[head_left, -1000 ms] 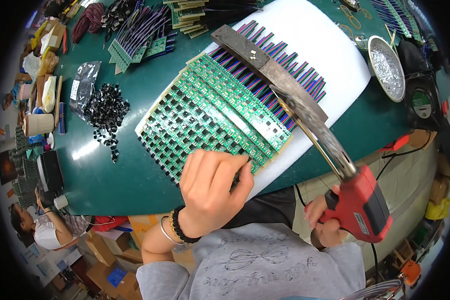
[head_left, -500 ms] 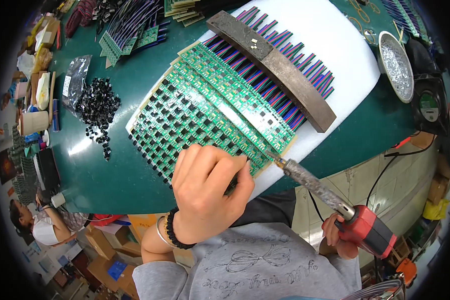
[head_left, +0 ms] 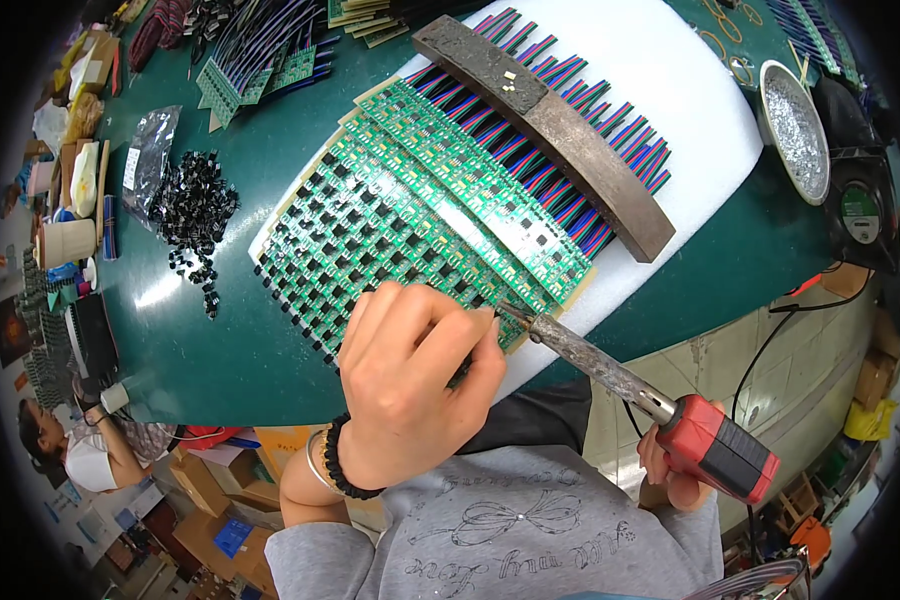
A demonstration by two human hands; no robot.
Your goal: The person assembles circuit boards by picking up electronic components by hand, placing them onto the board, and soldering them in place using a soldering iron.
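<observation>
My left hand (head_left: 410, 375) rests with curled fingers on the near edge of a panel of small green circuit boards (head_left: 410, 225), fingertips pinched at the edge. My right hand (head_left: 670, 475) grips the red handle of a soldering iron (head_left: 660, 410); its long dark tip touches the panel's near edge beside my left fingertips. The boards lie in rows on a white foam sheet (head_left: 660, 80). A rusty curved metal bar (head_left: 550, 125) presses down on the coloured wires at the boards' far side.
The green table (head_left: 220, 350) carries a heap of small black parts (head_left: 195, 215) beside a plastic bag, more boards and wire bundles (head_left: 260, 55) at the far left, and a round metal dish (head_left: 795, 125) at the right. Another person (head_left: 70, 450) sits below left.
The soldering iron has swung down from lying across the boards; its tip now meets the panel's near edge. My left hand has shifted slightly right along that edge.
</observation>
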